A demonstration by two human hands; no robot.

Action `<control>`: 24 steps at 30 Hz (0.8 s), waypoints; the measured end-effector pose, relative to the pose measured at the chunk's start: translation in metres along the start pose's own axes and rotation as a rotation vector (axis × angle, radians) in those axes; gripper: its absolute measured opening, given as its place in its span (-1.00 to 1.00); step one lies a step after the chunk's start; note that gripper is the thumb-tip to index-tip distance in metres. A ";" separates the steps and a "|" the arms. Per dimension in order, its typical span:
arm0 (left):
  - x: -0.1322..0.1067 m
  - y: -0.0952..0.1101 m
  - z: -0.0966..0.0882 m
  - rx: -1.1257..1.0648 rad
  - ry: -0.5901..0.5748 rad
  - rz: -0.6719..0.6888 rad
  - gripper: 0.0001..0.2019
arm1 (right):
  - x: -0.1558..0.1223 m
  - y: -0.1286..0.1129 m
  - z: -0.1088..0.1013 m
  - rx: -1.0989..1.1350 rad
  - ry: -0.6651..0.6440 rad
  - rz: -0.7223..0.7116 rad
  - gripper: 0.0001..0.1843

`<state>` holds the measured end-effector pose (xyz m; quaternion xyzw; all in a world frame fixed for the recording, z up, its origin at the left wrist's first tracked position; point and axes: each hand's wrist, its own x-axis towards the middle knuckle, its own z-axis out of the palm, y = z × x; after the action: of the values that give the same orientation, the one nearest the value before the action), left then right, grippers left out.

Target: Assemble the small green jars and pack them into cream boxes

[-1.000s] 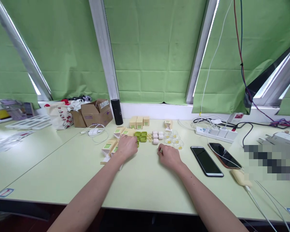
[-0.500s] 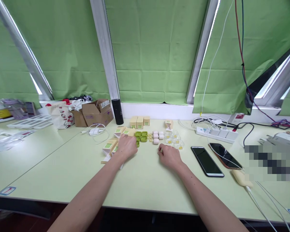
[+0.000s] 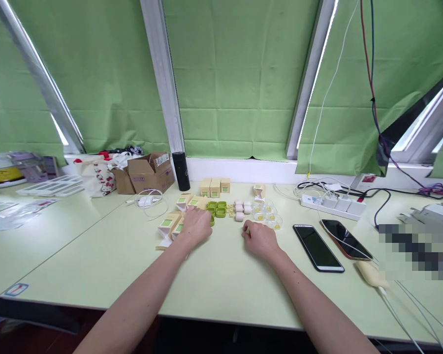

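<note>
My left hand (image 3: 197, 227) is curled beside the small green square containers (image 3: 220, 212), its knuckles up and fingertips mostly hidden. One green container (image 3: 212, 221) shows right at its fingers; whether it is gripped is unclear. Open cardboard boxes with green labels (image 3: 169, 222) lie under and left of that hand. My right hand (image 3: 259, 238) rests on the table in a loose fist with nothing visible in it. Beyond it are several pale pink rounded pieces (image 3: 239, 216), small yellowish pieces (image 3: 229, 211), and clear domed cups with yellow marks (image 3: 269, 216).
Closed cardboard boxes (image 3: 215, 188) and one open box (image 3: 259, 191) stand farther back. A black bottle (image 3: 180, 171) and a brown carton (image 3: 151, 174) are at the back left. On the right lie two phones (image 3: 318, 248), a power strip (image 3: 332, 207), and cables.
The view has shifted slightly, moving everything a little right in the picture. My left hand stays by the green containers with only slight motion; my right hand stays in place.
</note>
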<state>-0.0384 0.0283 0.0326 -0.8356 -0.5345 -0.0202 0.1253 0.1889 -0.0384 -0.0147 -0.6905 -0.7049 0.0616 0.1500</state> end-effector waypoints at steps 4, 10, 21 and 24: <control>-0.003 0.009 -0.004 -0.053 0.008 0.028 -0.86 | 0.000 0.000 0.002 0.016 0.012 -0.001 -0.87; -0.013 0.032 -0.005 -0.150 0.060 0.177 -0.85 | -0.002 -0.003 0.000 0.090 0.070 -0.016 -0.85; -0.023 0.051 0.004 -0.172 0.186 0.311 -0.88 | -0.005 -0.004 0.004 0.278 0.167 -0.155 -0.54; -0.023 0.053 0.007 -0.184 0.215 0.337 -0.90 | -0.004 -0.003 0.009 0.301 0.161 -0.189 -0.51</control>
<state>-0.0018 -0.0116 0.0119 -0.9141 -0.3665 -0.1368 0.1063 0.1837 -0.0415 -0.0235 -0.5937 -0.7351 0.0964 0.3127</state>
